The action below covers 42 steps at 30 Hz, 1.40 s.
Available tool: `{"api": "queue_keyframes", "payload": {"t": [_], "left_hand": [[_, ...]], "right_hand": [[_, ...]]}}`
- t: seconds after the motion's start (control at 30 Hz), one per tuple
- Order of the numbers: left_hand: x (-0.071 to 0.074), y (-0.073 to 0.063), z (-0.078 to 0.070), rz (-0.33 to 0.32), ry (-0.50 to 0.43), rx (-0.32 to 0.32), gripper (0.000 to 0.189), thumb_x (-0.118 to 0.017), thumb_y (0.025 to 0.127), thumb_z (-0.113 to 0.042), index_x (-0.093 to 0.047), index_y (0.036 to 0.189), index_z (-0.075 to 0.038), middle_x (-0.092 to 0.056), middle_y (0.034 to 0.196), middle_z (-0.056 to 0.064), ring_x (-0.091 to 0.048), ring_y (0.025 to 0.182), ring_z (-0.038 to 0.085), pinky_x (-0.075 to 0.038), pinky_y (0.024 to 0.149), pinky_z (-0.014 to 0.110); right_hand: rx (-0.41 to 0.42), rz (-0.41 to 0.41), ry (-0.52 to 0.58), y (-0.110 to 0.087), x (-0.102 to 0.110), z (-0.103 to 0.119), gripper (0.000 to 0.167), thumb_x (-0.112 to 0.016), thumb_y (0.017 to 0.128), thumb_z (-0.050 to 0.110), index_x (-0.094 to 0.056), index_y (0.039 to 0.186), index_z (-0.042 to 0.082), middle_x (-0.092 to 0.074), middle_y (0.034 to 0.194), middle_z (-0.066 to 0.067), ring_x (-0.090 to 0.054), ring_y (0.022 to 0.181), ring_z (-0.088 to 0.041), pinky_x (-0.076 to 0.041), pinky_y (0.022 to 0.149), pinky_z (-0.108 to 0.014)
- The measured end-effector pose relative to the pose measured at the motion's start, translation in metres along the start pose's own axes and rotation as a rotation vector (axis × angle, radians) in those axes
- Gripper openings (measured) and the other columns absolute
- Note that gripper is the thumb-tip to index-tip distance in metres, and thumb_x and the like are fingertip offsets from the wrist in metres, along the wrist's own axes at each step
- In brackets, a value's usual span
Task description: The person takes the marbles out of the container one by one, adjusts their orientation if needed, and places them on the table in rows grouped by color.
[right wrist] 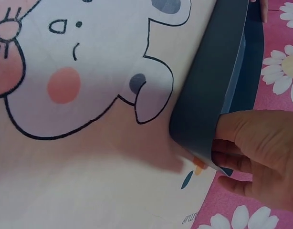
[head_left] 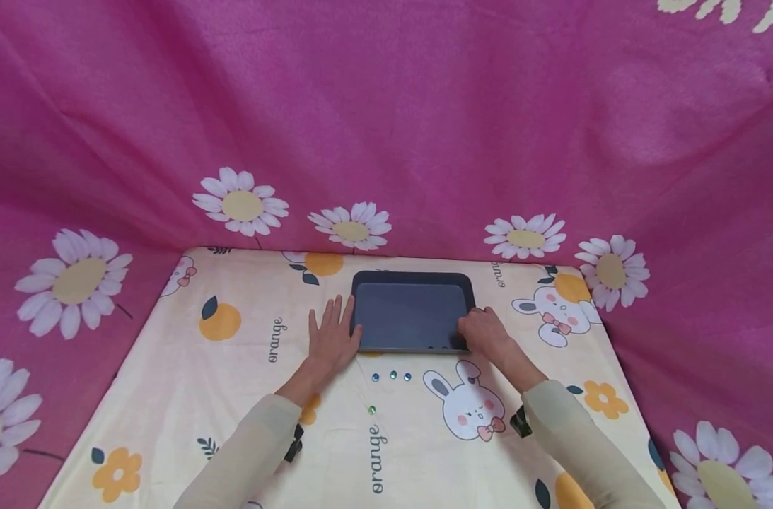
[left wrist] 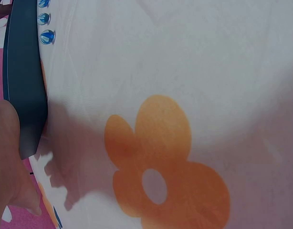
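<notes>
A dark grey baking tray (head_left: 411,318) lies lengthwise across the patterned cloth, its inner floor bare in the head view. Against its left end rests my left hand (head_left: 333,336), fingers straight and spread, thumb at the near corner. My right hand (head_left: 484,332) grips the right end, fingers curled over the rim; the right wrist view shows fingers (right wrist: 232,160) on both sides of the tray wall (right wrist: 211,62). Three blue marbles (head_left: 393,375) sit in a loose row just in front of the tray. Closer to me lies a green marble (head_left: 371,410).
Beneath everything is a cream cloth (head_left: 189,396) printed with oranges, flowers and rabbits. A magenta curtain (head_left: 424,141) with daisies rises behind the tray and along both sides. Dark straps or mounts (head_left: 293,444) show by both forearms.
</notes>
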<state>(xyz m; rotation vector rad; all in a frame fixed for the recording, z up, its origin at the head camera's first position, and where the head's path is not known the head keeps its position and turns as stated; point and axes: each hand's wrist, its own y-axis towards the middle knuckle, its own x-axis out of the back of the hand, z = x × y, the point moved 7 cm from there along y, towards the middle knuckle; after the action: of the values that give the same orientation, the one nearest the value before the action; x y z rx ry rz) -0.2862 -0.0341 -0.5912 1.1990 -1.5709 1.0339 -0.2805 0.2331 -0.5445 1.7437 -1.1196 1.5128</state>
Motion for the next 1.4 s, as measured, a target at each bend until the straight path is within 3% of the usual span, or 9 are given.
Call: {"api": "queue_keyframes", "payload": {"t": [0.23,0.4,0.53,0.67,0.77,1.13,1.4], "left_hand": [[0.001,0.0,0.0,0.001,0.005,0.007,0.071,-0.039,0.104,-0.046,-0.011,0.162,-0.016,-0.011,0.166,0.013,-0.007,0.152,0.03,0.004,0.117,0.058],[0.003,-0.002,0.0,0.013,-0.007,0.007,0.071,-0.039,0.104,-0.045,-0.011,0.162,-0.015,-0.01,0.166,0.013,-0.007,0.152,0.03,0.004,0.117,0.058],[0.001,-0.004,0.001,0.019,-0.015,0.009,0.071,-0.039,0.104,-0.045,-0.012,0.162,-0.015,-0.01,0.166,0.014,-0.006,0.152,0.031,0.004,0.117,0.058],[0.001,-0.003,0.001,0.023,-0.015,0.007,0.07,-0.037,0.104,-0.045,-0.011,0.162,-0.015,-0.009,0.166,0.014,-0.006,0.152,0.03,0.005,0.117,0.058],[0.002,-0.002,0.0,0.015,-0.026,0.001,0.07,-0.037,0.104,-0.044,-0.012,0.162,-0.015,-0.011,0.166,0.014,-0.007,0.152,0.031,0.004,0.117,0.058],[0.001,-0.002,-0.001,0.005,-0.023,0.001,0.069,-0.038,0.104,-0.044,-0.013,0.162,-0.015,-0.013,0.165,0.015,-0.009,0.151,0.031,0.003,0.117,0.059],[0.002,-0.002,-0.002,-0.006,-0.025,-0.012,0.069,-0.038,0.104,-0.043,-0.014,0.162,-0.013,-0.012,0.165,0.016,-0.009,0.151,0.032,0.003,0.117,0.059]], "right_hand": [[-0.002,0.011,0.036,0.004,0.002,0.001,0.014,-0.073,0.082,0.0,-0.068,0.07,0.006,-0.061,0.064,-0.008,-0.059,0.064,-0.025,-0.054,0.066,-0.044],[-0.015,-0.06,0.142,0.008,0.005,-0.003,0.012,-0.072,0.085,0.002,-0.069,0.074,0.003,-0.062,0.063,-0.01,-0.057,0.065,-0.027,-0.054,0.061,-0.044],[-0.042,-0.166,0.332,0.006,0.011,-0.01,0.005,-0.074,0.087,0.005,-0.074,0.085,0.001,-0.068,0.075,-0.01,-0.062,0.072,-0.028,-0.055,0.07,-0.044],[-0.111,-0.249,0.588,0.002,0.014,-0.02,0.012,-0.075,0.088,0.008,-0.076,0.098,0.001,-0.071,0.092,-0.01,-0.065,0.088,-0.028,-0.054,0.084,-0.046],[-0.159,-0.306,0.705,-0.004,0.014,-0.025,0.014,-0.074,0.09,0.01,-0.075,0.102,0.003,-0.071,0.098,-0.011,-0.065,0.095,-0.029,-0.052,0.089,-0.048],[-0.258,-0.421,0.971,-0.028,0.019,-0.024,0.015,-0.07,0.095,0.01,-0.069,0.109,0.005,-0.074,0.098,-0.008,-0.07,0.091,-0.024,-0.057,0.083,-0.044],[-0.2,-0.502,1.054,-0.042,0.032,-0.015,0.023,-0.072,0.092,0.007,-0.069,0.114,0.002,-0.073,0.101,-0.008,-0.069,0.093,-0.024,-0.056,0.086,-0.046]]}}
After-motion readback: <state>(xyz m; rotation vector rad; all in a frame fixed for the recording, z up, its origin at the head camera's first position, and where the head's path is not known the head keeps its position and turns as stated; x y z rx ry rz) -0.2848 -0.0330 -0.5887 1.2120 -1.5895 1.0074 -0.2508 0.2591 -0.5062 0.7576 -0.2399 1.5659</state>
